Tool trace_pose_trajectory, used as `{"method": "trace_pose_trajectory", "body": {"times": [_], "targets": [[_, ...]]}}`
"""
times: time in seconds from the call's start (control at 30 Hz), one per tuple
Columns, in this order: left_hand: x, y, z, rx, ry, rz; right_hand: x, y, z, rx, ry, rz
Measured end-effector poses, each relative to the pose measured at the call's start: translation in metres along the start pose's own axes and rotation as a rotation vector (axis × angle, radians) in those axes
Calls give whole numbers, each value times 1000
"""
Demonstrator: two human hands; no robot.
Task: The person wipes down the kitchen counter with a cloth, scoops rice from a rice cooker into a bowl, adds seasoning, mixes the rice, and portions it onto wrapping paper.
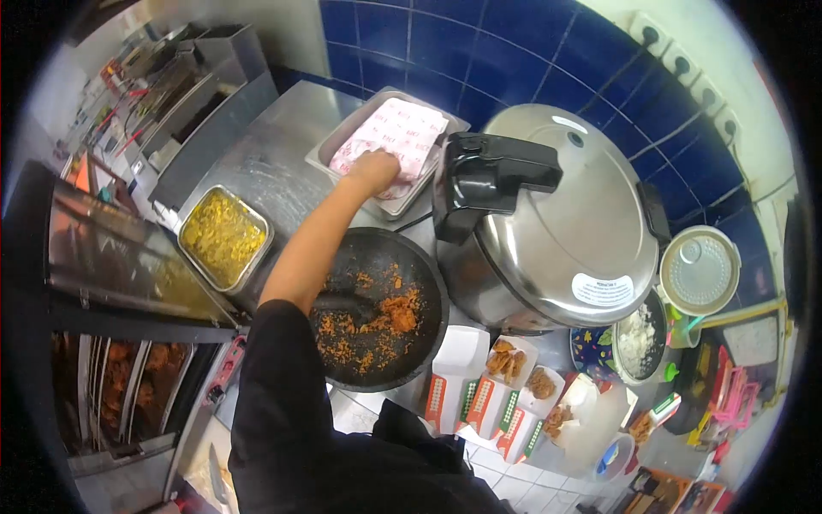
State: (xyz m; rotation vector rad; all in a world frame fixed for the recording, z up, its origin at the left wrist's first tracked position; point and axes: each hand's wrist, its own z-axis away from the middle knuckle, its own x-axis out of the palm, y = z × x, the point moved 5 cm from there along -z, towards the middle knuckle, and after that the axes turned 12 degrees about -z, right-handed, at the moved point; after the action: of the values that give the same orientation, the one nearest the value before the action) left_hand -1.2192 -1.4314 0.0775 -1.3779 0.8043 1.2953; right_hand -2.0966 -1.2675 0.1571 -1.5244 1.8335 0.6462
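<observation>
My left hand reaches to the back of the counter, its fingers curled at the near edge of printed white-and-red wrapping paper. The paper lies in a stack in a metal tray. Below my forearm is a dark stone mortar with orange-brown crumbs and a crumbly fried piece. A dark pestle rests inside, partly hidden by the arm. My right hand is out of view.
A large steel rice cooker stands right of the tray. Open boxes with fried chicken line the counter's near side. A bowl of rice is at right. Left are a pan of yellow food and a display case.
</observation>
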Motion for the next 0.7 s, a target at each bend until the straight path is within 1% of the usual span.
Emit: {"method": "trace_pose_trajectory", "body": {"times": [0.03, 0.07, 0.13, 0.17, 0.2, 0.23, 0.27, 0.3, 0.33, 0.37, 0.4, 0.47, 0.53, 0.57, 0.6, 0.63, 0.67, 0.7], "targets": [[-4, -4, 3, 14, 27, -15, 11, 12, 6, 138, -32, -346], [7, -11, -1, 35, 29, -21, 14, 18, 10, 155, -32, -333], [34, -33, -11, -21, 138, 179, 24, 35, 22, 228, -78, -208], [32, -35, -9, 0, 136, 174, 43, 64, 36, -23, -35, 24], [23, -41, -4, -57, 213, 309, 38, 68, 36, -9, -39, 34], [14, -46, -1, -118, 292, 444, 46, 80, 34, 231, -170, -163], [10, -45, -2, -102, 295, 436, 53, 85, 38, 474, -297, -365], [7, -44, -1, -111, 336, 453, 53, 92, 45, 495, -299, -361], [5, -43, 0, -119, 375, 473, 58, 102, 48, 478, -301, -438], [-9, -51, 4, -235, 477, 578, 66, 112, 47, 455, -298, -516], [-19, -49, 7, -217, 471, 573, 77, 125, 53, 474, -300, -508], [-32, -45, 10, -285, 447, 650, 87, 150, 66, 358, -133, -386], [-23, -66, 6, -385, 580, 815, 92, 162, 69, 455, -195, -577], [-23, -72, 10, -373, 703, 657, 77, 142, 60, 473, -163, -564], [-44, -73, 23, -557, 609, 328, 67, 135, 55, 583, -128, -551], [-21, -111, 19, -498, 737, 96, 59, 128, 48, 657, -129, -584], [-27, -121, 26, -382, 924, -142, 52, 121, 40, 731, -128, -615], [-11, -177, 9, -630, 524, -469, 56, 134, 43, 868, -163, -680]]}}
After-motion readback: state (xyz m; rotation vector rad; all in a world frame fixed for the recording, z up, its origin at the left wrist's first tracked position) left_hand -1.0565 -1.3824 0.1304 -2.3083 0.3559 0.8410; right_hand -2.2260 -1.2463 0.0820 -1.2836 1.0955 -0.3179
